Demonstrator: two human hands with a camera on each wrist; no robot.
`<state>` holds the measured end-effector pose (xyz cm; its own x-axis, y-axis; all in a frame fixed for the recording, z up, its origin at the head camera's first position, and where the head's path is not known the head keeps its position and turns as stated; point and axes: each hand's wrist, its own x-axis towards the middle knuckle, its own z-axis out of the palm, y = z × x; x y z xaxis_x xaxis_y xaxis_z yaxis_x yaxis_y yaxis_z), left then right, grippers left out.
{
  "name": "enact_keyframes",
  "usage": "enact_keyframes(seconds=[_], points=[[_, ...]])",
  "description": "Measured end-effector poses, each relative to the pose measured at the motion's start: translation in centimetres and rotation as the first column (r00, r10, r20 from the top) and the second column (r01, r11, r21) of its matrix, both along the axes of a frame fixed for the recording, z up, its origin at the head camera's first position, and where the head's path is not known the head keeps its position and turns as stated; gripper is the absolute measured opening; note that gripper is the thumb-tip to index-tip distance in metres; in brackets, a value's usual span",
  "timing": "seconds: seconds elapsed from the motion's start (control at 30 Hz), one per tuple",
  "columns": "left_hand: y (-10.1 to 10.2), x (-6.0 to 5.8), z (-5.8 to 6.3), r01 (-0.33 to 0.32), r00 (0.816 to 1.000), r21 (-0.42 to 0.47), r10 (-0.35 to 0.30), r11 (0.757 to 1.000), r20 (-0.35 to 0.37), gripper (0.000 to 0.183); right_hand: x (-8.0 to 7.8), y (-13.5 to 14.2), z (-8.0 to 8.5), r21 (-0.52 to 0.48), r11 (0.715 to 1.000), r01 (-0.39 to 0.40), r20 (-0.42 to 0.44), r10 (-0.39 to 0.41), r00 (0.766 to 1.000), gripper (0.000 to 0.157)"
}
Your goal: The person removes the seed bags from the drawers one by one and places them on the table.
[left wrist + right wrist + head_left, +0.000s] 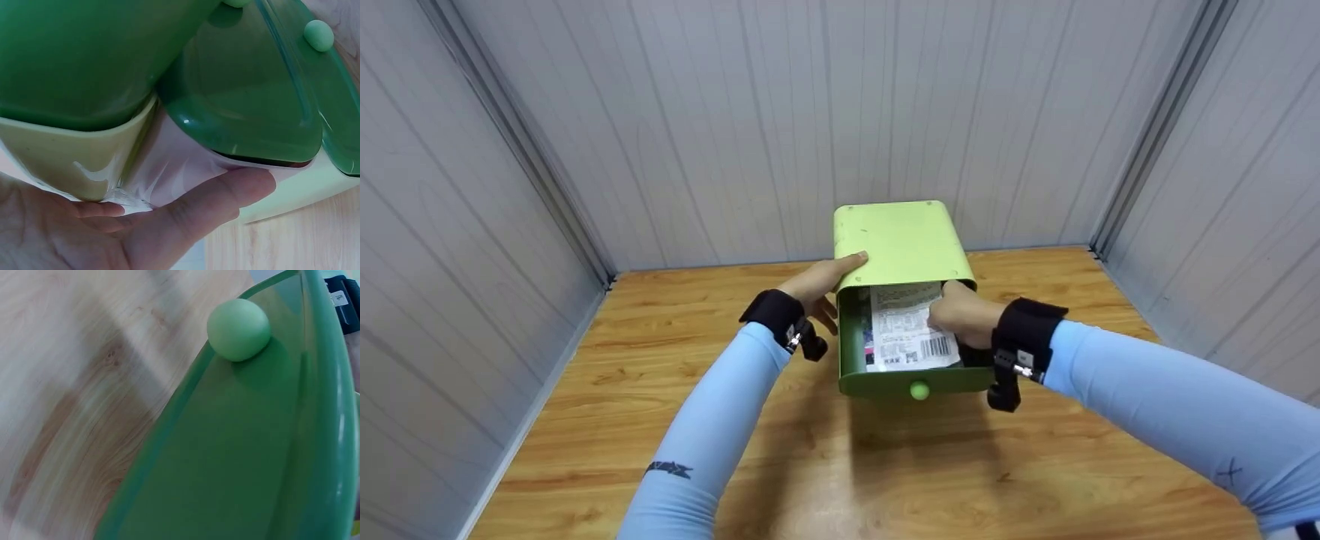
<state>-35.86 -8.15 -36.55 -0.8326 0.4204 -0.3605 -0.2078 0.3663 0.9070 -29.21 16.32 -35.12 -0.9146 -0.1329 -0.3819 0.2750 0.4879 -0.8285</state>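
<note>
A light-green drawer unit (896,236) has its dark green top drawer (851,352) pulled out toward me. In the drawer lies a white printed packet (904,337) with a barcode. My right hand (966,313) reaches into the drawer at the packet's right edge; its fingertips are hidden. My left hand (821,285) rests against the unit's left side, one digit over the top edge. In the left wrist view, its straight thumb (208,197) lies along the pink casing (174,157). The right wrist view shows the drawer front and its round green knob (238,329), but not that hand's fingers.
The unit stands on a wood-grain surface (675,390) near the back wall (720,135) of pale panels. Side walls rise left and right. Below the pulled-out drawer, the left wrist view shows more green drawer fronts (247,90) in pink and pale casings.
</note>
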Motion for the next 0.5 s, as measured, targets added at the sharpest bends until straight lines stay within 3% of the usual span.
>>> enact_keyframes(seconds=[0.07,0.23,0.43,0.5], points=[[0.0,0.0,0.0,-0.005,1.0,0.005,0.005,1.0,0.004,0.075,0.0,0.1,0.1,-0.025,0.999,0.021,0.008,-0.021,1.0,0.046],[0.1,-0.1,0.0,-0.003,1.0,0.017,0.003,1.0,0.0,0.075,0.1,0.6,0.2,-0.106,0.994,0.027,-0.017,-0.029,0.999,0.026],[0.0,-0.2,0.0,0.004,1.0,0.017,-0.003,1.0,-0.002,0.075,0.2,1.0,0.6,-0.165,0.986,-0.016,0.007,0.018,1.0,0.028],[0.0,-0.2,-0.1,0.005,1.0,0.017,-0.005,1.0,-0.001,0.075,0.2,1.2,0.8,-0.179,0.984,-0.022,0.04,0.029,0.999,0.035]])
